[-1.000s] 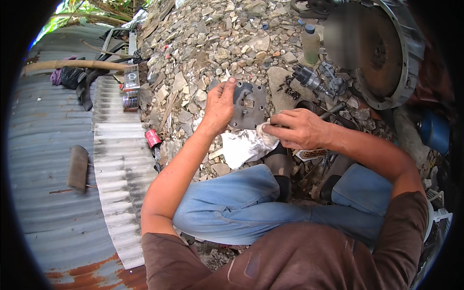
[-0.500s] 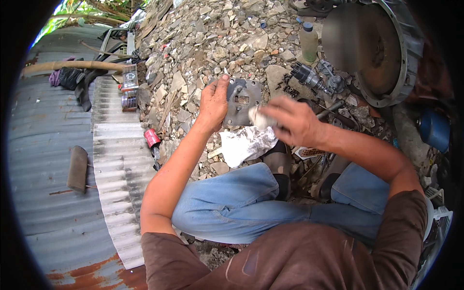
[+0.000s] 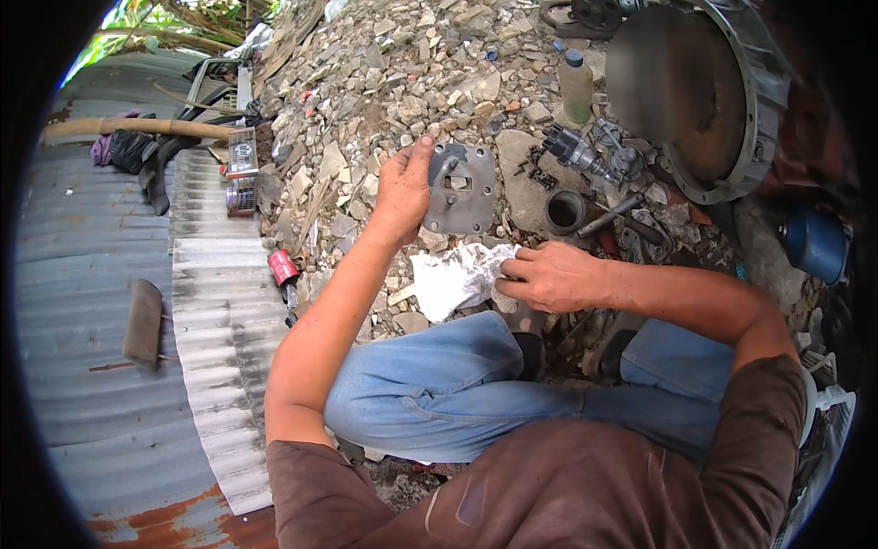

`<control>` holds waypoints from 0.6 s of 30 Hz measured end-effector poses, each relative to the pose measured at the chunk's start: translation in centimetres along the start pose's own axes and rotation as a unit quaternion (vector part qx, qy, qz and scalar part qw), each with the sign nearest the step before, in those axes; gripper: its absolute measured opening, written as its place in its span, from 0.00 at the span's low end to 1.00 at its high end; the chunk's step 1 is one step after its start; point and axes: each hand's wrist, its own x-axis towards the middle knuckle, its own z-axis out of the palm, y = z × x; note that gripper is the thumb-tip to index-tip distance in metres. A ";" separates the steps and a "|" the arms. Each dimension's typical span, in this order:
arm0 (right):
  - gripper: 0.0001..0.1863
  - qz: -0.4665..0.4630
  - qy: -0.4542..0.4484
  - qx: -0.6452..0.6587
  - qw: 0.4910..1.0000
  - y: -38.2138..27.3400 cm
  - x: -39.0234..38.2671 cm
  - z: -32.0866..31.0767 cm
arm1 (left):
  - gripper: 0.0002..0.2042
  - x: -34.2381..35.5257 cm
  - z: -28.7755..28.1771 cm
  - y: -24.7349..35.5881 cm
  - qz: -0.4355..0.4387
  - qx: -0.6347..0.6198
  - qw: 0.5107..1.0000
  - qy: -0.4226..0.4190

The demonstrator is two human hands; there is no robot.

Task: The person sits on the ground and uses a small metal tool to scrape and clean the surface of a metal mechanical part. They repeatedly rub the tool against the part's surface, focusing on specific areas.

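Note:
My left hand point(image 3: 402, 194) grips a flat grey metal plate point(image 3: 462, 212) by its left edge, thumb at the upper corner. The plate has bolt holes round its rim, a rectangular opening in the middle and a short raised stud. Below it, just above my knee, is a crumpled white rag point(image 3: 448, 284) with grey smudges. The fingers of my right hand point(image 3: 553, 277) are curled at the rag's right edge and pinch it. Under those fingertips shows a small pale patch whose kind I cannot make out.
Stony rubble covers the ground. To the right lie a dark metal cylinder point(image 3: 564, 211), a distributor-like part point(image 3: 581, 154), bolts point(image 3: 538, 169), a capped bottle point(image 3: 576, 87) and a large round housing point(image 3: 764, 101). A red can point(image 3: 283, 267) stands left, beside corrugated sheeting point(image 3: 215, 302).
My right hand has moved down from the plate's lower right corner, where it was blurred with a whitish wad, to the rag's right edge. My left hand still holds the plate.

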 end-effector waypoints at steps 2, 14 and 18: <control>0.18 0.083 -0.047 0.052 0.994 -0.2 -1.2 0.7 | 0.25 -0.6 0.7 1.3 -0.017 -0.002 1.000 -0.018; 0.18 0.236 -0.221 0.043 0.945 2.0 -8.0 8.8 | 0.25 2.0 3.4 -2.3 -0.026 0.199 0.962 -0.186; 0.15 0.287 -0.150 0.020 0.946 2.9 -9.0 6.5 | 0.26 3.5 6.1 -5.5 -0.036 0.179 0.960 -0.212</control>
